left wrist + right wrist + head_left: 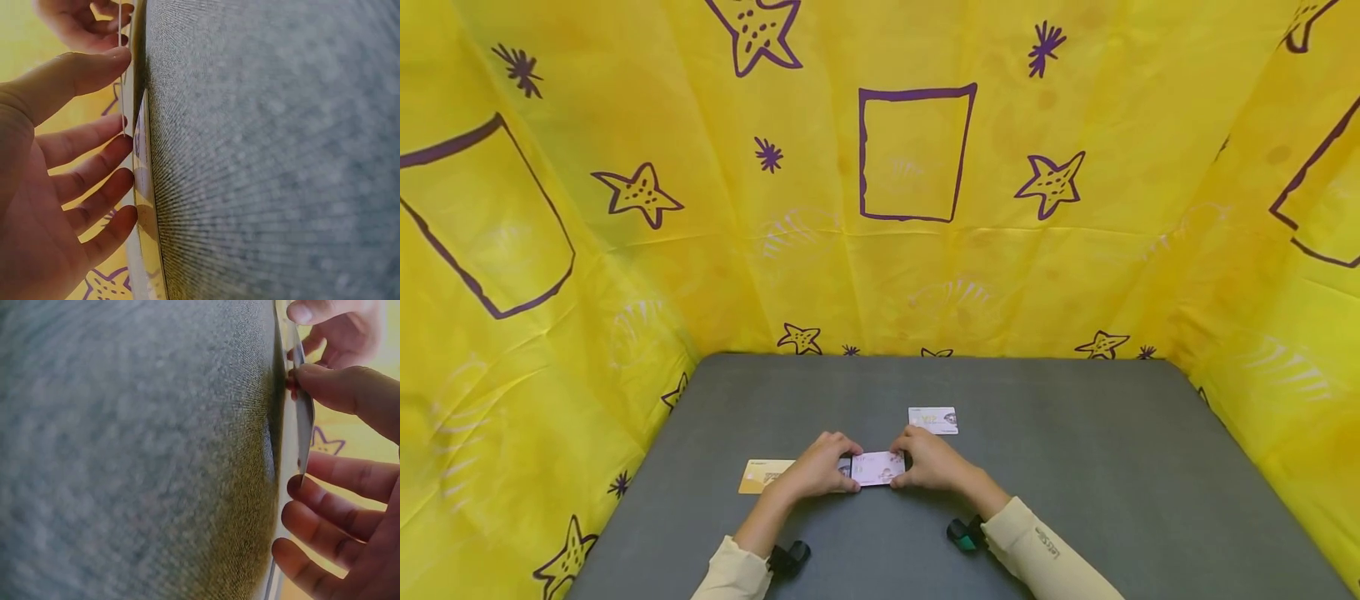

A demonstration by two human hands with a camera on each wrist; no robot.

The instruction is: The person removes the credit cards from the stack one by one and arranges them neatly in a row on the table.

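Note:
A small pale card with pinkish print is held level above the grey table by both hands. My left hand pinches its left end between thumb and fingers, and my right hand pinches the right end. Seen edge-on in the left wrist view, the card is a thin line raised off the surface. In the right wrist view the card looks slightly bent. A yellow and cream card lies flat beneath the left hand, which hides part of it. A white card lies just beyond the right hand.
The grey table stretches out on both sides of the hands. Yellow cloth printed with purple stars and frames hangs along its back and sides. Dark bands with small devices are on both wrists.

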